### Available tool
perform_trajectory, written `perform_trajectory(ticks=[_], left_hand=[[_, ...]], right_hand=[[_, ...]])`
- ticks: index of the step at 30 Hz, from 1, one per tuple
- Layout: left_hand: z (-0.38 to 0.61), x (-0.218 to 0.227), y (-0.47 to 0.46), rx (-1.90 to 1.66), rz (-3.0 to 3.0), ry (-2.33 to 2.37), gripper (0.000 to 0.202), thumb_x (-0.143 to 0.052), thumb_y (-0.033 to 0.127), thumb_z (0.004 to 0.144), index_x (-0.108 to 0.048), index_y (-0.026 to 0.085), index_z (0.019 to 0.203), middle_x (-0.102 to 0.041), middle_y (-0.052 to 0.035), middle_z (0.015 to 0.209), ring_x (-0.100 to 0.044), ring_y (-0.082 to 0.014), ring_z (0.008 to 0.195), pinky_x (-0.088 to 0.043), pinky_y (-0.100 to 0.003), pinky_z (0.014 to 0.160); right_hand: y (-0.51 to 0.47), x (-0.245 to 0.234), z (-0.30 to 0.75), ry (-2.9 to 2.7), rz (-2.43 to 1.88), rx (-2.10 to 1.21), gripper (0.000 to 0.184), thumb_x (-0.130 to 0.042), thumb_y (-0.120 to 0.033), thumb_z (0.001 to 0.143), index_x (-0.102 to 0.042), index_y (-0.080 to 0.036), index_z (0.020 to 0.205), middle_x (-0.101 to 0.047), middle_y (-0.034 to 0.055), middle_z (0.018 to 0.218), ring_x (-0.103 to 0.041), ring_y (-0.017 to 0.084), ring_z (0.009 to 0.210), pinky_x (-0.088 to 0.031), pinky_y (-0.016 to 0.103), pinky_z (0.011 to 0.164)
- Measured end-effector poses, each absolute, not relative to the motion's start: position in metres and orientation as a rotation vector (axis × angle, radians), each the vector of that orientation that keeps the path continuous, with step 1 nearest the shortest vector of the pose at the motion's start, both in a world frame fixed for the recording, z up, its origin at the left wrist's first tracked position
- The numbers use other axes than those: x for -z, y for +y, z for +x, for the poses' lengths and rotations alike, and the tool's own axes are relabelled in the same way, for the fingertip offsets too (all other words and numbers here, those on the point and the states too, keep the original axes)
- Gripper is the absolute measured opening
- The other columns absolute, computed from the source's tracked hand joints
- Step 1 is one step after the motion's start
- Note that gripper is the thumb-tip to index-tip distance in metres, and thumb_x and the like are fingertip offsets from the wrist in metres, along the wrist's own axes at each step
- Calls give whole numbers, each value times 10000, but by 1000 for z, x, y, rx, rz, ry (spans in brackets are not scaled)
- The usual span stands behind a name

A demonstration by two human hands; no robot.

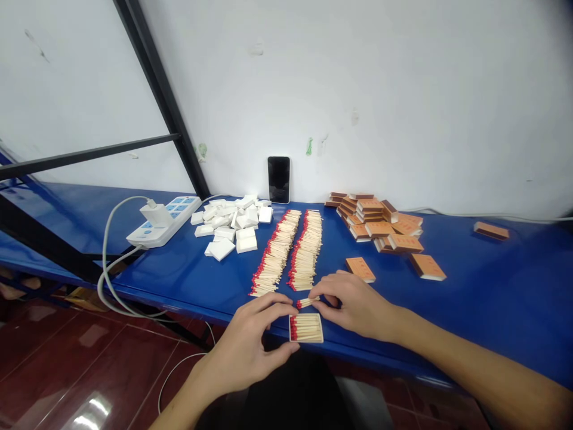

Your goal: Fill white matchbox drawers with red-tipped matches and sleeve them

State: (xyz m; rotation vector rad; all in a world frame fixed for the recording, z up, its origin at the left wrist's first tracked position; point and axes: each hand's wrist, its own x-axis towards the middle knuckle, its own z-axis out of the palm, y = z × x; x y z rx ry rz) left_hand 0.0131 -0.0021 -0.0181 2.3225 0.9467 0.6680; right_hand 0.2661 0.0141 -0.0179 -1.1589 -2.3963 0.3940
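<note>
A small white tray (306, 340) half filled with red-tipped matches lies at the blue table's (470, 298) front edge. My left hand (250, 343) is closed on the tray's left side, thumb below and fingers above. My right hand (353, 304) pinches a few matches (308, 302) just above the tray. Two long rows of matches (290, 248) lie on the table just beyond my hands.
A heap of white inner trays (230, 224) lies at the left, beside a white power strip (163, 220) with a plugged charger and cable. Orange matchbox sleeves (380, 224) are stacked at the right, several lying loose. A black phone (279, 179) leans on the wall.
</note>
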Motion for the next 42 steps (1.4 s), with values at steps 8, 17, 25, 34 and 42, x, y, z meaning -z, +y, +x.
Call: perform_trajectory(ticks=[8,17,25,34,42], left_hand=[[13,18,-2,-677,2325,945,339,-733,228,825,-663,272,1154,-653,-31,1234,-667,-203,1019,-518,-324,979],[14,17,-3,-681,2326,941,335,-723,233,835,-656,270,1161,-656,-38,1226,-666,-208,1018,-523,-329,974],[13,18,-2,-683,2337,946,333,-725,249,836,-659,274,1161,-658,-35,1229,-667,-208,1026,-528,-328,973],[14,16,-2,-669,2331,962,318,-718,253,839,-668,264,1153,-658,-56,1262,-675,-229,1044,-533,-355,981],[14,19,-5,-661,2363,1004,349,-742,266,821,-667,272,1162,-656,-59,1345,-633,-268,1206,-497,-412,1045]], right_hand=[[15,16,266,-2402,-1137,-406,144,-587,-150,915,-695,-211,843,-565,-38,641,-528,129,647,-305,277,650],[14,18,267,-2380,-1142,-392,172,-609,-165,897,-719,-220,1017,-626,-34,680,-555,128,637,-330,276,662],[13,15,266,-2433,-1154,-352,156,-577,-190,933,-725,-213,974,-646,-16,710,-563,143,673,-331,283,666],[13,18,266,-2393,-1149,-411,155,-563,-208,942,-718,-212,938,-595,-25,650,-554,141,642,-351,280,657],[13,15,265,-2382,-1140,-431,124,-584,-177,921,-704,-200,900,-560,-36,631,-530,128,619,-330,272,644]])
